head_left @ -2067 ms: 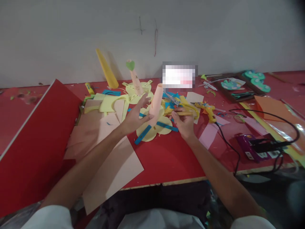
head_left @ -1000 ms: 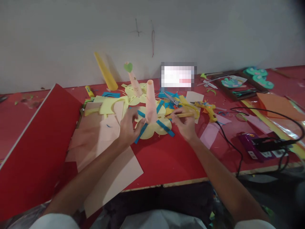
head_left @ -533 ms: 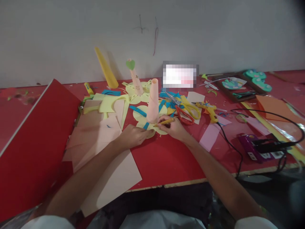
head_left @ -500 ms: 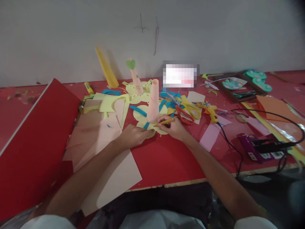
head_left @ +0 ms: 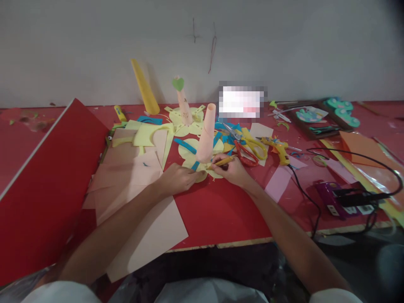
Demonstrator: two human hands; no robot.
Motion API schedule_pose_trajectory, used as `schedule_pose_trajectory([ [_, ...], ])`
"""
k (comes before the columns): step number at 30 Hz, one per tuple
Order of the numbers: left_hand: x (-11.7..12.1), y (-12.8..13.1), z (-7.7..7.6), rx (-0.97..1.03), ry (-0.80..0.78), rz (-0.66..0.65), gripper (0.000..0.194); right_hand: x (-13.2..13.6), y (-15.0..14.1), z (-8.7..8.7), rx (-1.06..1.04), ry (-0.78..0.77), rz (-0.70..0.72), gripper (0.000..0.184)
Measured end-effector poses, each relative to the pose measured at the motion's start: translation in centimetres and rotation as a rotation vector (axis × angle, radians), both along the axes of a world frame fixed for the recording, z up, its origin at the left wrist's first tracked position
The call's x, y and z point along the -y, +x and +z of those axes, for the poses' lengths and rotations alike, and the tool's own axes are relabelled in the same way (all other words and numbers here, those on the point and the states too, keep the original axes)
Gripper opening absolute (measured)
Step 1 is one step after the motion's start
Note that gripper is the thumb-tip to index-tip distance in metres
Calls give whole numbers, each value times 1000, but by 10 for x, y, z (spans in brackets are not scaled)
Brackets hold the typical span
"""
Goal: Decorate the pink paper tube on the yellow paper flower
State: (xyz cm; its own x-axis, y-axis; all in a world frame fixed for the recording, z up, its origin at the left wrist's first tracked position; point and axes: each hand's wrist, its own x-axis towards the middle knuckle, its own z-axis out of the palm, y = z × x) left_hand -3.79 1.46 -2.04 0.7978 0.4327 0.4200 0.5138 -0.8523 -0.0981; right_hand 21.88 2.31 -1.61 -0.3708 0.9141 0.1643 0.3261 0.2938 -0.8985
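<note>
A pale yellow paper flower lies on the table with blue paper strips on its petals. From its middle rises a pink paper tube, tilted slightly to the right. My left hand is closed at the flower's near left edge, its thumb lying over a petal. In my right hand is a yellow pencil, gripped between the fingers, its tip at the near petal just in front of the tube.
Behind stands a similar flower with a tube and a green heart. Red-handled scissors, yellow-handled scissors and a yellow glue gun lie right. A black cable runs near a purple box. Paper sheets spread left beside a red board.
The view has shifted slightly. The pink tube leans a little more to the right. Both hands stay at the flower, the pencil still in my right hand.
</note>
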Motion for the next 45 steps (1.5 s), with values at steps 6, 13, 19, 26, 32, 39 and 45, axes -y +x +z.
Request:
schedule_pose_trajectory([
  [6, 0, 1, 0, -20, 10, 6, 34, -3, 1, 0, 40, 70, -6, 22],
  [13, 0, 0, -1, -20, 9, 12, 34, -1, 0, -1, 39, 63, -45, 19],
  [19, -1, 0, -1, -27, 21, 0, 35, 0, 1, 1, 45, 45, -34, 22],
  [26, 0, 0, -2, -40, 17, 6, 33, 0, 1, -2, 32, 41, -18, 24],
  [32, 0, 0, -3, -31, 2, -2, 33, -2, 3, -6, 30, 60, -35, 23],
  [39, 0, 0, -1, -29, -8, -9, 35, -1, 2, -2, 39, 50, -41, 23],
  [45, 0, 0, -3, -30, -13, 1, 35, -2, 2, -4, 23, 35, -37, 19],
])
